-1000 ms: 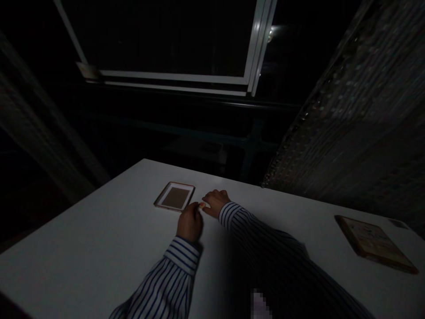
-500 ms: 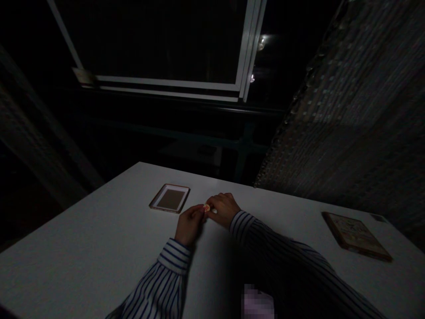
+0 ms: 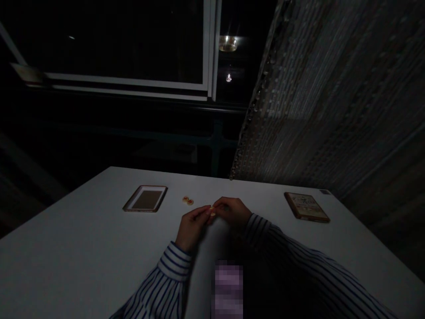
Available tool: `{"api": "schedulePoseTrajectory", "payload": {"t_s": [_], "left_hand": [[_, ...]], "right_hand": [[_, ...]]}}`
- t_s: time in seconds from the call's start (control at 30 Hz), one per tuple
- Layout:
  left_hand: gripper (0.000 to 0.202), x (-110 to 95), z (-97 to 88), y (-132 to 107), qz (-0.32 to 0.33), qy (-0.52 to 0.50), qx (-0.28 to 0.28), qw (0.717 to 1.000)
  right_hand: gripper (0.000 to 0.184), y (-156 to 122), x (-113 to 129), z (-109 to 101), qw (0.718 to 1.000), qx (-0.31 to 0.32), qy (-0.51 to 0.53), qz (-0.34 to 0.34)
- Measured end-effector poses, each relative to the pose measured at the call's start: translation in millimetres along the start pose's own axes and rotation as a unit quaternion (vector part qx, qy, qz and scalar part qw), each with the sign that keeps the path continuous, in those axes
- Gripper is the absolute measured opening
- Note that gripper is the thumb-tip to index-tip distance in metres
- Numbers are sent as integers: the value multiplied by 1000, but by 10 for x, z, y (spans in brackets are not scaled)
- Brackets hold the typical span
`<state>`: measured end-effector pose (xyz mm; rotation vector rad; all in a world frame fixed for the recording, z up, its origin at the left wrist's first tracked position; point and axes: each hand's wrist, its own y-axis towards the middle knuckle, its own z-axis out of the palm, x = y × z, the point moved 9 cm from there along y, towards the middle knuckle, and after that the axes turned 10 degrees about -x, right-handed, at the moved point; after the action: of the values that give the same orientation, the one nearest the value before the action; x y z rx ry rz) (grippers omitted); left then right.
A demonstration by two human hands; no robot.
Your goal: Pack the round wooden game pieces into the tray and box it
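Observation:
My left hand (image 3: 190, 228) and my right hand (image 3: 232, 210) meet over the middle of a white table (image 3: 83, 248), fingertips pinched together on a small pale piece (image 3: 211, 212) between them. Both wrists wear striped shirt sleeves. A small orange piece (image 3: 187, 200) lies on the table just beyond my left hand. Further left rests a shallow empty tray with a brown base and pale rim (image 3: 145, 199).
A brown-framed picture board (image 3: 306, 206) lies flat at the table's right side. A beaded curtain (image 3: 332, 102) hangs behind the table on the right. A dark window with a white frame (image 3: 133, 84) is behind. The room is very dim.
The view has swung to the right. My hands drew back from the tray toward me, still pinching a small piece, and an orange piece now lies on the table near the tray.

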<state>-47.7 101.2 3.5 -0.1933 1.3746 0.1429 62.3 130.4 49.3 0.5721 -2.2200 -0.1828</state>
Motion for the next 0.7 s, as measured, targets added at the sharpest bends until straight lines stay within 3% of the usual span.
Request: {"api": "schedulePoseTrajectory", "payload": {"t_s": [0.13,0.37,0.57,0.7], "left_hand": [[33,27,208,-74,8,10,36,999],[28,63,413,-95,24,22,31,999],[27,121,586,-117,27,40,69,996],[25,248,521,-61,11,46,43,998]], "right_hand": [[25,-165,-45,-186,999,-7,-43,-14],[30,-369,-10,-343,971,13,-206,-124],[30,-420,-76,-374,957,31,-258,-127],[29,-412,-240,-400,958,28,-270,-93]]}}
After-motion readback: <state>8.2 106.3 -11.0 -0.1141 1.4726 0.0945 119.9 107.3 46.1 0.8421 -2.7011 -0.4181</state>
